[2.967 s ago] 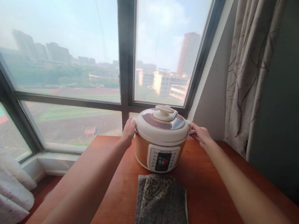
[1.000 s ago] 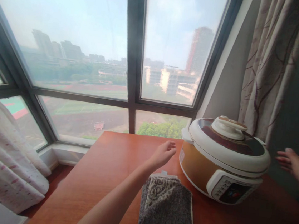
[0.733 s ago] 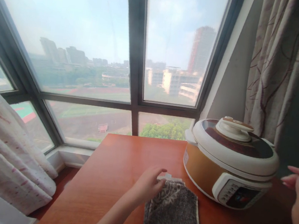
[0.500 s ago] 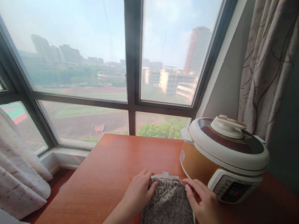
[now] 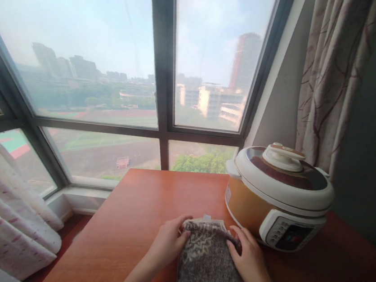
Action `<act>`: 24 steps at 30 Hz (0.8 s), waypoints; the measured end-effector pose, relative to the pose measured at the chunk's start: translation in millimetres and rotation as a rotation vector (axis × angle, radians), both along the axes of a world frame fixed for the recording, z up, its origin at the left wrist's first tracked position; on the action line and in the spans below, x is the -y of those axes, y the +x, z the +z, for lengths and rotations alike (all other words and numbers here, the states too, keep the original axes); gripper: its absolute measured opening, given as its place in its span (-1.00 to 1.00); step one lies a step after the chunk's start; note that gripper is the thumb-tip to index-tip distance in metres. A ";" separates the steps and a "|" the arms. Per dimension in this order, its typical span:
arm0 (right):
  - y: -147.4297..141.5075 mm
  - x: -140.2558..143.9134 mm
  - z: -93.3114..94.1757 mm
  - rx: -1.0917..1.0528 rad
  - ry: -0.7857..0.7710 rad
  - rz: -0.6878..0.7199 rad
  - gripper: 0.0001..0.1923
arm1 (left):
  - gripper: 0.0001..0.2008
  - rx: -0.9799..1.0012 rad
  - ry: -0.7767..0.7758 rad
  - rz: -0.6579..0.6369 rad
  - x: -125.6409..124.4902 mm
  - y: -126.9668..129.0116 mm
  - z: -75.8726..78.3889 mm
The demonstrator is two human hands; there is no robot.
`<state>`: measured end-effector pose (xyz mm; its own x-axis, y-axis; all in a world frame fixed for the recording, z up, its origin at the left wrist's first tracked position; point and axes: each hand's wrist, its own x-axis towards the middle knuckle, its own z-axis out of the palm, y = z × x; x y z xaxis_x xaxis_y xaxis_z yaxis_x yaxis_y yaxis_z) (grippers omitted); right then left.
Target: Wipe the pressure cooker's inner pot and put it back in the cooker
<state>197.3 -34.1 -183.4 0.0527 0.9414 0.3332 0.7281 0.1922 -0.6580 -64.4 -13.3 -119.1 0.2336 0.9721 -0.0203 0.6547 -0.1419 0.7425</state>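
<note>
Grey-brown patterned fabric is pinched at its far corners by both hands — the left hand (image 5: pixel 167 243) has its fingers curled onto the far-left corner, thumb side tucked against the edge, and the right hand (image 5: pixel 247 256) has its fingers bent over the far-right corner. Both sets of fingers are closed on the folded cloth (image 5: pixel 207 265); whether the cloth is lifted or only pressed flat can't be told.

The cloth lies directly btwn the two hands, its long axis running from the person twd the window, near end cut off at the bottom of the view. Neither hand is nearer — the grip is about even, one per side.

Outward from the fingers: the cloth rests on the red-brown wooden table (image 5: pixel 140 203). Just beyond the right hand, near but apart from the cloth, an orange-and-cream electric cooker (image 5: pixel 278 196) stands upright w/ lid on. A patterned curtain (image 5: pixel 327 75) hangs behind it.
</note>
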 end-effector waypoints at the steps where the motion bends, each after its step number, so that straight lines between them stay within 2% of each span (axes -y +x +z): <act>1: 1.8 1.3 3.2 -0.030 -0.014 0.028 -0.69 | -0.63 0.012 -0.005 -0.006 -0.4 -3.6 -0.9; 3: 4.6 2.5 8.5 -0.101 -0.044 0.082 -0.76 | -0.70 0.014 -0.005 -0.016 -0.9 -9.3 -4.4; 6: 4.9 -1.3 12.2 -0.229 -0.079 0.124 -0.76 | -0.76 -0.029 0.013 -0.012 -0.3 -12.3 -8.5; 10: -1.4 -15.5 10.8 -0.338 -0.147 0.116 -0.70 | -0.78 -0.118 0.017 -0.029 -1.4 -8.5 -5.8; 13: -4.9 -25.7 9.7 -0.352 -0.192 0.105 -0.69 | -0.80 -0.113 -0.007 -0.011 -6.2 -7.2 -4.9; 16: -4.4 -30.2 12.8 -0.357 -0.236 0.115 -0.71 | -0.87 -0.017 -0.029 0.009 -11.3 -11.5 -8.3; 21: -6.9 -33.3 23.6 -0.419 -0.252 0.136 -0.68 | -0.80 0.296 -0.234 -0.024 -15.8 -24.3 -10.6; 24: -14.0 -39.8 23.0 -0.456 -0.277 0.182 -0.68 | -0.85 0.306 -0.236 0.008 -18.3 -27.9 -11.3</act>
<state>183.3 5.8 -160.4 -0.0379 0.9978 0.0541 0.3296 0.0636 -0.9420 -92.3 5.0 -130.4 0.2562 0.9507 -0.1745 0.3979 0.0608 0.9154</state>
